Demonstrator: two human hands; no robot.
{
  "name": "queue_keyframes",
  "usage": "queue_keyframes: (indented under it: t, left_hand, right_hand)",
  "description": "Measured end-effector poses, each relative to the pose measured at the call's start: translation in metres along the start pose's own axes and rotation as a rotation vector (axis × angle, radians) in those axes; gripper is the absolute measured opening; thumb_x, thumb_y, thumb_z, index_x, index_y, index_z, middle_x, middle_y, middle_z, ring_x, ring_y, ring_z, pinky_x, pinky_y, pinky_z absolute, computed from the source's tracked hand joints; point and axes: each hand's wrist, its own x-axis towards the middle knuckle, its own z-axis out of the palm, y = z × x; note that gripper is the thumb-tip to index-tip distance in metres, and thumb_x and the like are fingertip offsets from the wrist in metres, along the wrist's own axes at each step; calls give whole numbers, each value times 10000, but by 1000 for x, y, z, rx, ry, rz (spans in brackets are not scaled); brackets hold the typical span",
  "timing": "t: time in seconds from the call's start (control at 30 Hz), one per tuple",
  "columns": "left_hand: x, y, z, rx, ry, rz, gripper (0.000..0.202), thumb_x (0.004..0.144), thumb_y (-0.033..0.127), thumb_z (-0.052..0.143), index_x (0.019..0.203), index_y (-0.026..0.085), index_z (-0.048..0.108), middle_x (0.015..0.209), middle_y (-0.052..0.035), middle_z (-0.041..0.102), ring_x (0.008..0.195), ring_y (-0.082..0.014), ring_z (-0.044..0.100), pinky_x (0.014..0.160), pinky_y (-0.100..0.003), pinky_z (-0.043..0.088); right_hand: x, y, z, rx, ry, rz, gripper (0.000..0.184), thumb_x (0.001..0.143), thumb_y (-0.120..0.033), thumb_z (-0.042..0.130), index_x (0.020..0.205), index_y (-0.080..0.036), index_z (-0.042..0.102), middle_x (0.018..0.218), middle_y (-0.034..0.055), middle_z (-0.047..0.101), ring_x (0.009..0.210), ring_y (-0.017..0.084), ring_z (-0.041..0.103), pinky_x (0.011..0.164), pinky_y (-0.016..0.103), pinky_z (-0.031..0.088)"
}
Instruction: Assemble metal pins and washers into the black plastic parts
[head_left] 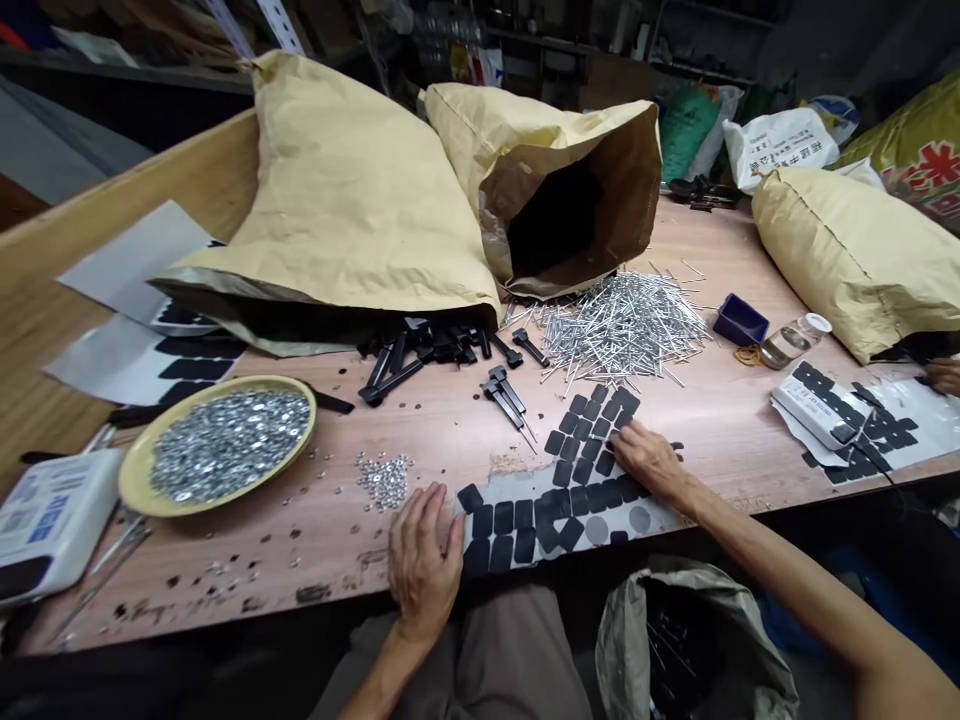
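My left hand (424, 560) lies flat at the table's front edge, fingers stretched out. Its thumb is beside a sheet of black stick-on pads (504, 515), and its fingertips are just short of a small heap of metal washers (384, 482). At the sheet's right part, my right hand (651, 462) has its fingers curled down and pressed together among the pads; what they grip, if anything, is hidden. Beyond the sheet lie a few black plastic pieces with metal pins (510, 398).
A yellow bowl of washers (129, 490) stands left. Behind are loose metal pins (630, 320), black plastic parts (397, 375) and open paper sacks (352, 190). A small blue box (741, 320) and a jar (787, 342) stand right. Another person's hand (943, 376) shows at the right edge.
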Motion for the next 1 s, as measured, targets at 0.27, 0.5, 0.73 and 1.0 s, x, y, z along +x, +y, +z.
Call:
queue_keyframes:
  t: [0.27,0.5,0.73,1.0]
  left_hand:
    - [-3,-1,0,-22,-31,-11,498,870,182,522,1355,202,412,1146,-132,620,1150,-260,541,968,-440,418]
    - [-1,0,0,-13,-12,19,517,864,149,526,1365,180,404,1121,-145,629,1151,-260,542,935,-414,444]
    - [-6,-4,1,-48,-29,8,463,885,176,494,1344,174,428,1129,-139,638,1163,-255,539,961,-427,429]
    - [-6,-3,2,-72,3,2,418,883,161,487,1301,176,475,1112,-130,653,1139,-245,562,957,-426,439]
  right_hand:
    - [-3,-6,0,141,-38,31,312,925,-143,332,787,-172,610,736,63,553,701,165,463,510,260,381]
    - [0,-5,-4,6,-57,97,295,903,-91,361,739,-161,596,726,72,543,724,173,452,519,255,353]
    - [-3,-14,-7,-42,-110,64,237,919,-180,413,794,-184,614,754,64,553,780,176,473,544,243,352]
    - [1,-4,-8,22,-32,188,277,910,-128,386,763,-156,619,746,72,555,713,166,474,514,249,348]
